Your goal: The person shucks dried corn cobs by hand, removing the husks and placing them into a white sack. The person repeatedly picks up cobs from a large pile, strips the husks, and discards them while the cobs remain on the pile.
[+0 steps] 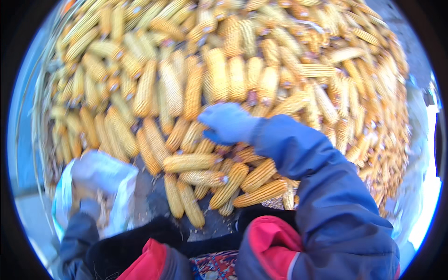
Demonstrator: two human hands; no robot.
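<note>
My right hand (229, 123), in a blue glove, reaches across the middle of a large heap of husked yellow corn cobs (196, 87). Its fingers bend downward over the cobs, and blur hides whether one is gripped. A pale yellow cob (217, 75) lies just beyond the knuckles. At lower left, my left hand (90, 207), also gloved, is at the mouth of a white plastic sack (120, 196). Some brownish, dry-looking matter (104, 210) shows inside the sack. The left fingers are too blurred to make out.
Several loose cobs (190, 162) lie near my knees on dark ground (152, 196). Loose kernels (274, 203) show beside them. Smaller pieces (385, 175) pile up at the right, bordered by pale sheeting (414, 140). My dark trouser legs (140, 234) take up the front.
</note>
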